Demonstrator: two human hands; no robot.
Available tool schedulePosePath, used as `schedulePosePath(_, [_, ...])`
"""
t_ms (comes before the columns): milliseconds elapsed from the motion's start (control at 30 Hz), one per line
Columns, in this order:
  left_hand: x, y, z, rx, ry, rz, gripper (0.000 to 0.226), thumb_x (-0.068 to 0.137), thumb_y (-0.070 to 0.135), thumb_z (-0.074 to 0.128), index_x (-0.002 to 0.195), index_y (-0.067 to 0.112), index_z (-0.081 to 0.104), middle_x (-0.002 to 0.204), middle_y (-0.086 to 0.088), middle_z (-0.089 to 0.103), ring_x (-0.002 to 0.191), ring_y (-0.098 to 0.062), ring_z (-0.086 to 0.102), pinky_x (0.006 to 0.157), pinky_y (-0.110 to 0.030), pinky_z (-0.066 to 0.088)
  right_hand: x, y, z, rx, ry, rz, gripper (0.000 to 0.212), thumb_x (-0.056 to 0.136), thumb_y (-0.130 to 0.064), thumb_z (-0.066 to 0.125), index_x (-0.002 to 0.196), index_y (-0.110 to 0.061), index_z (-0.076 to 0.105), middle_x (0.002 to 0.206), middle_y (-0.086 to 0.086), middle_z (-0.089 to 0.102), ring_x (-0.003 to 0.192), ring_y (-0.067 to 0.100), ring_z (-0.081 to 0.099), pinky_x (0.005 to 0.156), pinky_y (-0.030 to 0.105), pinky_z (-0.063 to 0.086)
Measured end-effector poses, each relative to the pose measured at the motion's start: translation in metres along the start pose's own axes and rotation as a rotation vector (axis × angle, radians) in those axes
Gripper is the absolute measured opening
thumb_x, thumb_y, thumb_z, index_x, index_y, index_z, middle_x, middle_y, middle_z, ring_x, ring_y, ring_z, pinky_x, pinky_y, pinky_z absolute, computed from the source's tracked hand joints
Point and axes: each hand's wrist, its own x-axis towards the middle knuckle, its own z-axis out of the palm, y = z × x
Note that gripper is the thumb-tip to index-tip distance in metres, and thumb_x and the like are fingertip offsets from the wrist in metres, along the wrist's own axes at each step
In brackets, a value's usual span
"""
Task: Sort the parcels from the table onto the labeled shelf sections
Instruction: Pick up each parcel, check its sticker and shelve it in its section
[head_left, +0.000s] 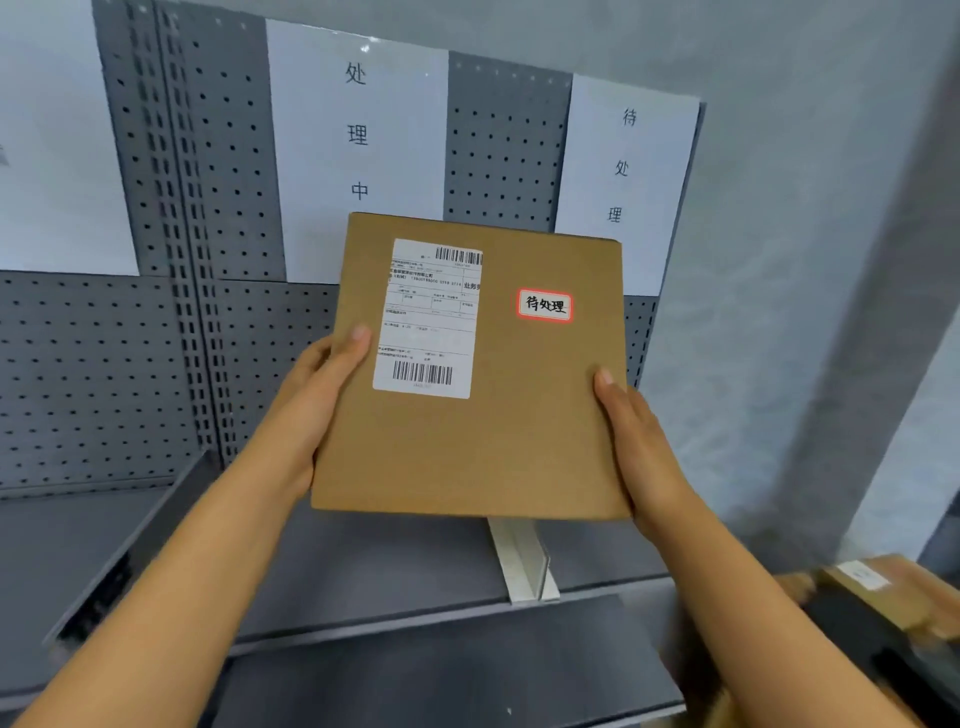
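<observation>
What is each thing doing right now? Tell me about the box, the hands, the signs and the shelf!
Cardboard box: held up in the air in front of the shelf, label side facing the camera.
Left hand: grips the box's left edge.
Right hand: grips the box's right edge.
Red-bordered sticker: stuck on the box, reads 待处理.
Right sign: on the back panel, reads 待处理.
Middle sign: reads 处理中.
White divider: standing upright on the shelf.

Both forearms are showing bare to frame edge, no sleeves, no watch/rings visible; left hand (317, 400) & right hand (641, 441) are showing short plain nails.
</observation>
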Motion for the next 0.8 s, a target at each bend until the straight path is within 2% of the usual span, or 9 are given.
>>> schedulePosePath(133, [0.029,-0.021,0.063,0.012,-0.017,-0.026,0.072,0.077,0.071,0.063,0.133,0.027,0.055,0.117,0.002,0.073,0.101,-0.018,0.072,0.078,-0.036,0.058,0.035,0.015,-0.059,0.002,0.057,0.034,0.064,0.083,-0.071,0.055,0.128,-0.025,0.056,0.117,-0.003,0.071,0.099,0.015,0.072,0.084,0.039,0.058])
schedulePosePath(267, [0.047,-0.044,0.116,0.024,0.005,-0.091,0.077,0.077,0.071,0.067,0.136,0.024,0.051,0.121,-0.001,0.07,0.101,-0.02,0.072,0.085,-0.043,0.058,0.071,0.039,-0.113,0.016,0.023,0.117,0.079,0.074,-0.079,0.057,0.132,-0.025,0.056,0.121,-0.001,0.071,0.104,0.022,0.071,0.093,0.048,0.055])
schedulePosePath(300, [0.049,-0.05,0.13,0.034,0.031,-0.106,0.072,0.081,0.066,0.066,0.136,0.024,0.048,0.121,-0.001,0.069,0.1,-0.02,0.071,0.083,-0.042,0.058,0.08,0.045,-0.125,0.027,0.007,0.133,0.078,0.076,-0.078,0.057,0.132,-0.024,0.056,0.121,0.0,0.071,0.105,0.023,0.071,0.095,0.049,0.054])
schedulePosePath(367, [0.051,-0.061,0.157,0.052,0.094,-0.136,0.063,0.088,0.054,0.064,0.137,0.022,0.041,0.12,-0.001,0.064,0.098,-0.018,0.067,0.074,-0.035,0.055,0.095,0.058,-0.148,0.032,-0.033,0.156,0.061,0.089,-0.07,0.051,0.129,-0.025,0.06,0.117,0.001,0.073,0.104,0.024,0.072,0.095,0.049,0.054])
schedulePosePath(467, [0.055,-0.081,0.196,0.102,0.124,-0.186,0.063,0.09,0.048,0.064,0.139,0.019,0.037,0.119,-0.002,0.061,0.096,-0.016,0.064,0.07,-0.032,0.051,0.114,0.075,-0.182,-0.02,-0.066,0.235,0.048,0.096,-0.062,0.044,0.123,-0.028,0.064,0.109,0.0,0.076,0.097,0.023,0.074,0.09,0.044,0.056])
schedulePosePath(533, [0.059,-0.095,0.22,0.167,0.139,-0.229,0.064,0.09,0.05,0.063,0.138,0.018,0.037,0.117,-0.003,0.061,0.096,-0.017,0.063,0.073,-0.033,0.051,0.127,0.085,-0.205,-0.073,-0.063,0.292,0.047,0.095,-0.063,0.045,0.119,-0.028,0.065,0.106,0.001,0.076,0.094,0.023,0.074,0.086,0.042,0.057])
schedulePosePath(667, [0.066,-0.132,0.252,0.287,0.187,-0.301,0.053,0.094,0.051,0.057,0.132,0.016,0.044,0.111,0.0,0.063,0.093,-0.014,0.063,0.072,-0.029,0.049,0.152,0.107,-0.232,-0.196,-0.09,0.388,0.051,0.096,-0.062,0.044,0.115,-0.02,0.066,0.105,0.005,0.074,0.096,0.026,0.071,0.088,0.041,0.055])
schedulePosePath(767, [0.064,-0.161,0.258,0.324,0.246,-0.386,0.046,0.096,0.046,0.055,0.128,0.014,0.046,0.108,0.0,0.061,0.087,-0.014,0.061,0.068,-0.028,0.048,0.161,0.129,-0.235,-0.278,-0.166,0.473,0.053,0.097,-0.061,0.043,0.118,-0.016,0.062,0.111,0.008,0.07,0.099,0.028,0.068,0.093,0.044,0.052])
schedulePosePath(800, [0.063,-0.17,0.258,0.343,0.259,-0.409,0.049,0.096,0.045,0.056,0.133,0.014,0.044,0.109,0.0,0.06,0.088,-0.015,0.06,0.069,-0.029,0.048,0.163,0.136,-0.235,-0.297,-0.201,0.494,0.054,0.097,-0.062,0.042,0.119,-0.016,0.061,0.114,0.009,0.069,0.101,0.029,0.067,0.094,0.044,0.052])
